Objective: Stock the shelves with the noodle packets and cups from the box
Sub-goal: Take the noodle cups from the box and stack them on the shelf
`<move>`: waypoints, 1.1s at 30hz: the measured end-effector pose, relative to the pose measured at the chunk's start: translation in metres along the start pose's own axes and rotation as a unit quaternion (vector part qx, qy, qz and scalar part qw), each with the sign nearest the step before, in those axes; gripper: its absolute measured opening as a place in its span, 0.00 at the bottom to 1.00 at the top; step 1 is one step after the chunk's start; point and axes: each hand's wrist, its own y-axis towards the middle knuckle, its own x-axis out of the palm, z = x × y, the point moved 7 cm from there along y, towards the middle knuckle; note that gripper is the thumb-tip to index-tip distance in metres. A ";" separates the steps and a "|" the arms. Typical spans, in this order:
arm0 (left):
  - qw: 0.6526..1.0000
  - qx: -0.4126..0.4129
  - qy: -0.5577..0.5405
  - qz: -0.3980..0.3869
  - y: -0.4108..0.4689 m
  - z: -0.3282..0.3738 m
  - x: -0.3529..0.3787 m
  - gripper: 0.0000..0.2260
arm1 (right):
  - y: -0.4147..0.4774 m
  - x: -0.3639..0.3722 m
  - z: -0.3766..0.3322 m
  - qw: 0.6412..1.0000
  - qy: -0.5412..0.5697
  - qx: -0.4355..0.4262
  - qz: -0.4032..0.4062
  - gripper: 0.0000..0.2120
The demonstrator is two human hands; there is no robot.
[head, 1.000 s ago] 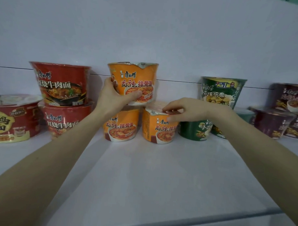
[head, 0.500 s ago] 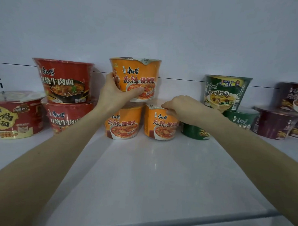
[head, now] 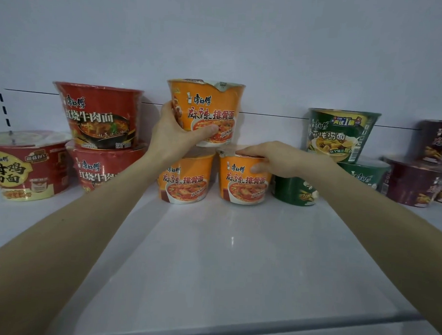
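Both forearms reach across the white shelf (head: pixel 236 268) to the far row. The right hand (head: pixel 273 159) grips the lower right orange cup (head: pixel 244 185), fingers curled over its rim and thumb on its front wall. The left hand (head: pixel 173 138) holds the upper orange cup (head: pixel 212 109), fingers wrapped round its left side and thumb across the label, above the lower left orange cup (head: pixel 187 178). Full seating cannot be confirmed. Red cups (head: pixel 99 118) stand stacked at left, green cups (head: pixel 341 134) and purple cups (head: pixel 415 179) at right. Judgement: stocking is well advanced and this cup is not yet released. The box is out of view and no packets are seen, so the remainder is undetermined.
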 end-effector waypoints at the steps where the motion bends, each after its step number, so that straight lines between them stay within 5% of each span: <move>1: 1.000 0.000 0.000 0.000 0.000 0.000 0.000 0.36 | 0.000 0.001 0.000 1.000 0.004 0.000 -0.002 0.25; 33: 1.000 -0.003 -0.001 0.023 -0.003 -0.001 -0.002 0.34 | 0.005 0.004 0.003 1.000 0.013 0.009 0.021 0.25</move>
